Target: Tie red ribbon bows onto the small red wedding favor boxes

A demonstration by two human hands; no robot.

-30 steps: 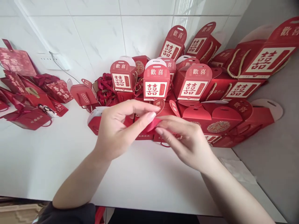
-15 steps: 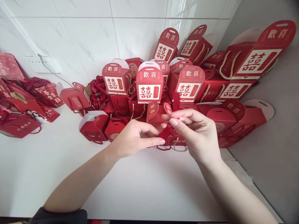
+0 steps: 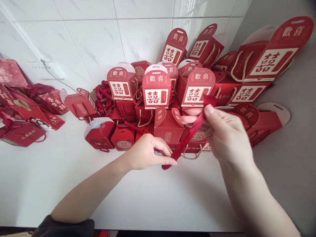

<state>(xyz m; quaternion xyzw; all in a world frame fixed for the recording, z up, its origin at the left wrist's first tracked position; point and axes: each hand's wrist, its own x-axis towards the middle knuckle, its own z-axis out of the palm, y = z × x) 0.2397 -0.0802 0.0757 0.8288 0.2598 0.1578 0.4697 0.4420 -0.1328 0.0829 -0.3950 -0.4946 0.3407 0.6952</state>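
Note:
A dark red ribbon (image 3: 187,141) stretches slantwise between my two hands, above the white table. My left hand (image 3: 148,152) pinches its lower end between thumb and fingers, and a short tail pokes out below. Higher up and to the right, my right hand (image 3: 222,131) grips the other end between thumb and fingers, with a bit of ribbon standing above the thumb. Just behind the ribbon is a red gift box (image 3: 169,126) with rounded flaps. A gold rope handle (image 3: 192,154) hangs from a box beside the ribbon.
Red gift boxes (image 3: 156,87) are stacked against the tiled wall (image 3: 91,36). A heap of red ribbons (image 3: 102,95) lies left of the stack. More red boxes (image 3: 24,131) stand at the far left, under a wall socket (image 3: 45,69). A grey wall (image 3: 283,131) borders the right side.
My right hand has moved right and slightly up, drawing the ribbon out into a longer, straighter strip. My left hand has shifted slightly down and still pinches it.

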